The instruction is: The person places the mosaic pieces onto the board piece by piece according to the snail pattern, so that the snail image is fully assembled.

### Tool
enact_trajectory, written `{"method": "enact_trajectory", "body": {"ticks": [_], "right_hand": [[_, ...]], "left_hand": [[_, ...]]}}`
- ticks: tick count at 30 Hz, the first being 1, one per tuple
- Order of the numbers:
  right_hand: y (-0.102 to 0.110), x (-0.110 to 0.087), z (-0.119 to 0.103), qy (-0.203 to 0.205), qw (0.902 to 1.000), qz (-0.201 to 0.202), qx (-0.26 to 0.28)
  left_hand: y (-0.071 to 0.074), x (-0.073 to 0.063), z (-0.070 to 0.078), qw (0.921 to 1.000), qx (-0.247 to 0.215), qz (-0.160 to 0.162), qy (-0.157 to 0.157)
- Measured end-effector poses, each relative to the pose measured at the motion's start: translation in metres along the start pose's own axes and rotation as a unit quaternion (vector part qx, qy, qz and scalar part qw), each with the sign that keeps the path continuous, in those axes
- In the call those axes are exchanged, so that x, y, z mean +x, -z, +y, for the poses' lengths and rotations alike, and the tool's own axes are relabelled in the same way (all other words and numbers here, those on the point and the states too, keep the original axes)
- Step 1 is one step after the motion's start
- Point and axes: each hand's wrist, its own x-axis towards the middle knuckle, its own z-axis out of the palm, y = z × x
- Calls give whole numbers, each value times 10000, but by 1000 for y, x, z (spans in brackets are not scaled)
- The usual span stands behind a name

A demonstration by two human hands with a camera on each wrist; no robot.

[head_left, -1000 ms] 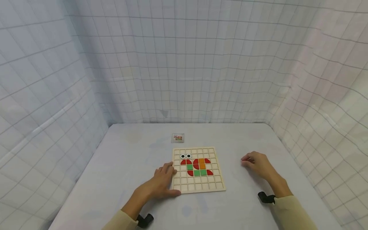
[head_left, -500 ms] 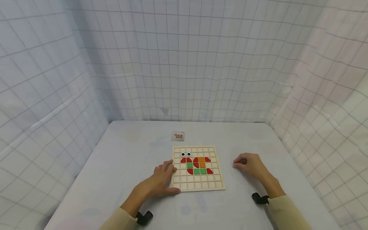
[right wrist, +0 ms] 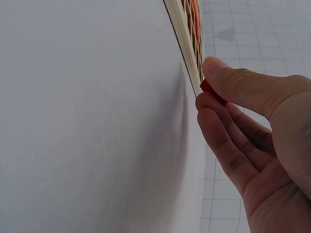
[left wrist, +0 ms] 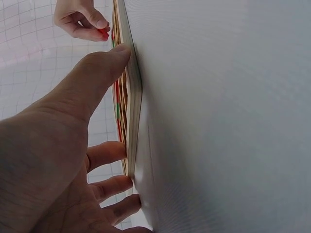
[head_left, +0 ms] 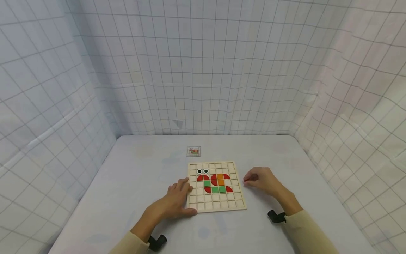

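Note:
A square wooden grid board lies on the table. Set into its cells are two round eye tiles, red rounded tiles, green squares and orange squares. My left hand rests at the board's left side, fingers spread along the edge and thumb at the near left corner. Just right of the board, my right hand pinches a small red tile between thumb and fingertips. Most of that tile is hidden by the fingers; its red tip also shows in the left wrist view.
Behind the board lies a small picture card with a coloured figure on a grid. The white table is enclosed at the back and sides by white checked curtains. A black wrist mount sits at the right sleeve.
My right hand has moved left, from well right of the board to close by its right edge, with the red tile in its fingers. The left hand stays at the board's edge.

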Motion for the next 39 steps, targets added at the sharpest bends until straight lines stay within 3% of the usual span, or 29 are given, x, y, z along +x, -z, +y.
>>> {"method": "enact_trajectory", "body": {"ticks": [14, 22, 29, 39], "right_hand": [[-21, 27, -20, 791, 9965, -247, 67], [-25, 33, -28, 897, 9937, -670, 71], [-26, 33, -27, 1050, 9914, -719, -296], [-28, 37, -24, 1167, 9896, -739, -395]], "left_hand": [[-1, 0, -2, 10000, -84, 9, -21], [0, 2, -2, 10000, -41, 22, -67], [2, 1, -1, 9999, -158, 8, -64], [2, 4, -2, 9999, -93, -27, -68]]}}
